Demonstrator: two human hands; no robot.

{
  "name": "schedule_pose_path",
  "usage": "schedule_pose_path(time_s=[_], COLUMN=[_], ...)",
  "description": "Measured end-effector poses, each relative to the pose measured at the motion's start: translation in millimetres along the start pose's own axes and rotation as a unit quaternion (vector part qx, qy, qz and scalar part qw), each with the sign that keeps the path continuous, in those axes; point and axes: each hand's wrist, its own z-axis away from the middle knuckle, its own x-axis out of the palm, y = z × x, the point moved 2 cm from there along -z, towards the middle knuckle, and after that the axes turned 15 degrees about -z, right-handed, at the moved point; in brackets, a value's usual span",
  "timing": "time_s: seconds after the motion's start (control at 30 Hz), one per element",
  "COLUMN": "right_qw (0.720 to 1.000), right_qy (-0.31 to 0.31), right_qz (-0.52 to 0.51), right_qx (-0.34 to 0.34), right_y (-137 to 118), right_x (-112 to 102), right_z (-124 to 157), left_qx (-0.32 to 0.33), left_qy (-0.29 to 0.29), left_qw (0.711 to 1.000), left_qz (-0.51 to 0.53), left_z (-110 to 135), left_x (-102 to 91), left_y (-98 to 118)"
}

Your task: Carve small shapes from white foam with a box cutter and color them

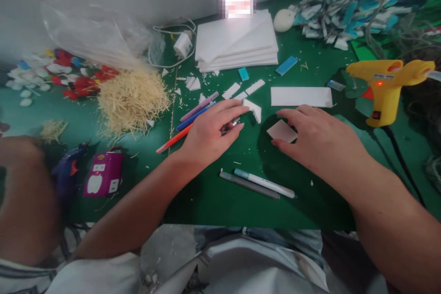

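Observation:
My left hand (213,126) is low over the green table, thumb and index finger apart. The index fingertip is at the edge of a bent white foam piece (254,111). A shiny metallic thing (235,122) shows partly in the gap between thumb and index; its kind is hidden. Between the thumb and fingers of my right hand (305,131) is a small flat white foam piece (280,131). Just beyond that hand lies a white foam strip (299,97). A grey pen (250,184) and a white-and-teal marker (265,183) lie nearer to me.
A yellow hot glue gun (386,87) stands at right, its cord trailing down. White sheets (237,41) are stacked at the back. Straw shreds (132,98), coloured pens (196,115) and a purple power box (104,173) are leftward. Another person's arm (27,193) reaches in at left.

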Motion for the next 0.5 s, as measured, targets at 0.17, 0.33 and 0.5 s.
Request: schedule_pose_path(time_s=[0.17, 0.33, 0.5], right_qw=[1.000, 0.993, 0.993], right_qy=[-0.010, -0.012, -0.031], right_qz=[-0.021, -0.079, -0.068], right_qx=[-0.014, -0.082, -0.088], right_y=[-1.7, -9.0, -13.2], right_x=[-2.2, 5.6, 13.9], right_z=[-0.1, -1.4, -0.6], left_qx=[0.001, -0.073, -0.069], left_qy=[-0.010, -0.112, -0.171], left_qw=[0.986, 0.939, 0.915], left_qz=[-0.168, -0.316, -0.358], left_z=[2.0, 4.8, 6.0], left_x=[-7.8, -18.2, -18.5], left_y=[-4.1, -3.3, 4.3])
